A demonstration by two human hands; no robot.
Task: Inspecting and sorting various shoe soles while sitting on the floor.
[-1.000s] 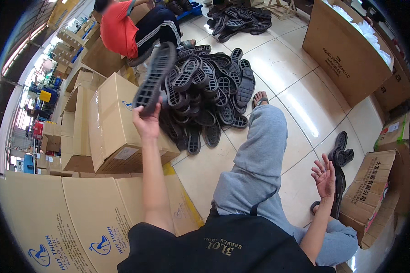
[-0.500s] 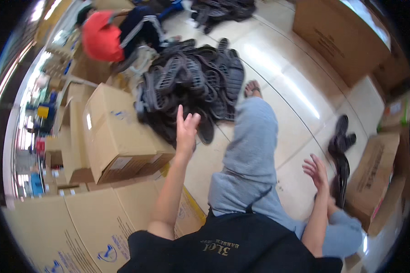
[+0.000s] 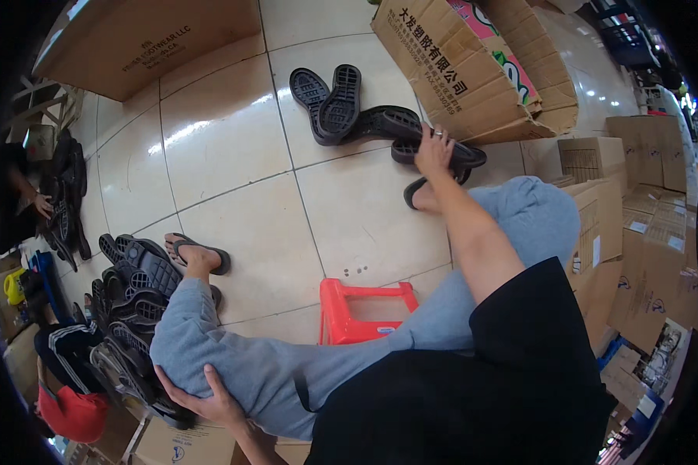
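Note:
My right hand (image 3: 436, 153), a ring on one finger, reaches out to the right and closes on a black shoe sole (image 3: 469, 157) lying by the open carton. More black shoe soles (image 3: 338, 112) lie on the tiles to its left, overlapping in a short row. The fingertips are partly lost against the dark soles. My left hand (image 3: 219, 403) rests on my left knee, thumb and fingers apart, holding nothing. Beside that knee is a heap of black soles (image 3: 136, 298) with grid-patterned insides.
A red plastic stool (image 3: 341, 329) stands between my legs. An open carton (image 3: 457, 74) with pink and green packaging inside is at the upper right; another carton (image 3: 163, 46) is at the upper left. Stacked cartons (image 3: 647, 225) line the right. People sit at left, one in red (image 3: 74, 415).
The view has swung to the right. My right hand, formerly in the air, has come down onto the soles by the carton. My left hand has moved from above the heap to my knee.

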